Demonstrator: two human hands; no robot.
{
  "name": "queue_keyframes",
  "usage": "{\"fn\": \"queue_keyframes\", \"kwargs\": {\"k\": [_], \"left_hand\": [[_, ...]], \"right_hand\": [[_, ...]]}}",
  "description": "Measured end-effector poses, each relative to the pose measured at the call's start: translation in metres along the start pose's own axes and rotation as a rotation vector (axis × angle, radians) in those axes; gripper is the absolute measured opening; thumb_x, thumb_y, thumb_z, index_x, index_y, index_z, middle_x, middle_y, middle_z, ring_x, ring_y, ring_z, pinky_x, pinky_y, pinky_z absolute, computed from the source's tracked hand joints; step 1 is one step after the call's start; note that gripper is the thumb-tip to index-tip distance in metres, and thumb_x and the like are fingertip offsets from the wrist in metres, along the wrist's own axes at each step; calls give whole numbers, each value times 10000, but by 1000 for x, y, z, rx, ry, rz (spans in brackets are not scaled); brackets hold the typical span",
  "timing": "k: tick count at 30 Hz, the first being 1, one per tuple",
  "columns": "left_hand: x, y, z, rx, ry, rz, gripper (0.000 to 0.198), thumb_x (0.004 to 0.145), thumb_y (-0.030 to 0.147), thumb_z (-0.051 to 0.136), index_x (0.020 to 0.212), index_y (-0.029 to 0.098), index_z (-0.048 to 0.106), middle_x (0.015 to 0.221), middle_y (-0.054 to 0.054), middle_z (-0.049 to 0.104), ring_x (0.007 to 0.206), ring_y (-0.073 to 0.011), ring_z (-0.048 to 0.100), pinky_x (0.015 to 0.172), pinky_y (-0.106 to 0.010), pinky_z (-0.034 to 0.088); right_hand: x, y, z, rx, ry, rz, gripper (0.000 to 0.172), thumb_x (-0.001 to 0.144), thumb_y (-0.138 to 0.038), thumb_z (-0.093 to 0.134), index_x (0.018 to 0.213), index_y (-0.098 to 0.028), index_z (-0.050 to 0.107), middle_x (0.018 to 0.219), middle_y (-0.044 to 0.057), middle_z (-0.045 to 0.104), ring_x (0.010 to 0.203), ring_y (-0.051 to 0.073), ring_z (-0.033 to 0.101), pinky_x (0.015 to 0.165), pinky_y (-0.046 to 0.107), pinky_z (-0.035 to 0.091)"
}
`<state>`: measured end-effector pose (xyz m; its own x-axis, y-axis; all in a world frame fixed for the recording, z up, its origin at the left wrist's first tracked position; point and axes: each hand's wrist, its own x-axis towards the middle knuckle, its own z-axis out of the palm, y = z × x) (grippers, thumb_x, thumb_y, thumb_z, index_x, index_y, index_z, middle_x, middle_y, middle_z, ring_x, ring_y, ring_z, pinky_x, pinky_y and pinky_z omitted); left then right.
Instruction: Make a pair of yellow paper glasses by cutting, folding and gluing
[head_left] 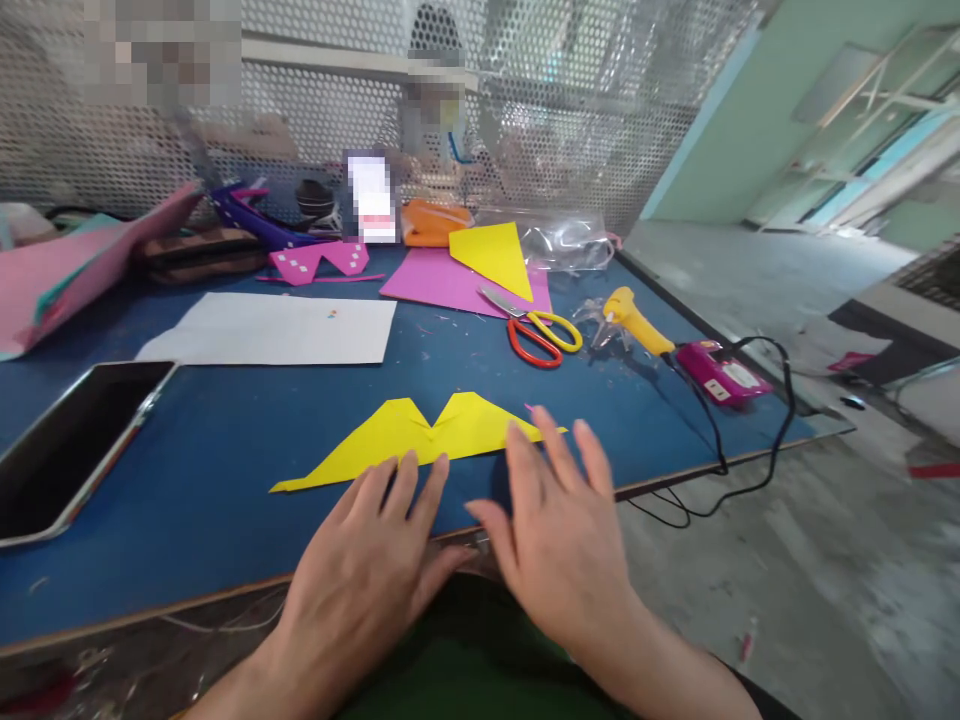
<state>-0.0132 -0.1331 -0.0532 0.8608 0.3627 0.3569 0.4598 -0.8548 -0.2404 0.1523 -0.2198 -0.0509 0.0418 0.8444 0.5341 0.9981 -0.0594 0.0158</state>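
Left hand (pixel 367 555) and right hand (pixel 566 525), both kinda spread, lower middle, over one yellow cutout (pixel 390 440); one phone (pixel 79 440)'s cropped, left edge.

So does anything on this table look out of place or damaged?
Nothing looks spilled, but the black cord loops past the edge of the blue table, where it might snag. Small scraps litter the surface, and the yellow paper cutout looks creased at its middle notch.
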Motion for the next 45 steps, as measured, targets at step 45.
{"fn": "queue_keyframes", "kwargs": {"k": [45], "left_hand": [[-49,-35,-13,-45,24,-224,651,926,595,497,1273,56,609,1214,-171,701,1098,-327,640,1180,-557,244]], "right_hand": [[-9,-4,28,240,25,-229,375,1012,-242,450,1309,-64,596,1347,137,645,1272,261,579,1089,455,378]]}}
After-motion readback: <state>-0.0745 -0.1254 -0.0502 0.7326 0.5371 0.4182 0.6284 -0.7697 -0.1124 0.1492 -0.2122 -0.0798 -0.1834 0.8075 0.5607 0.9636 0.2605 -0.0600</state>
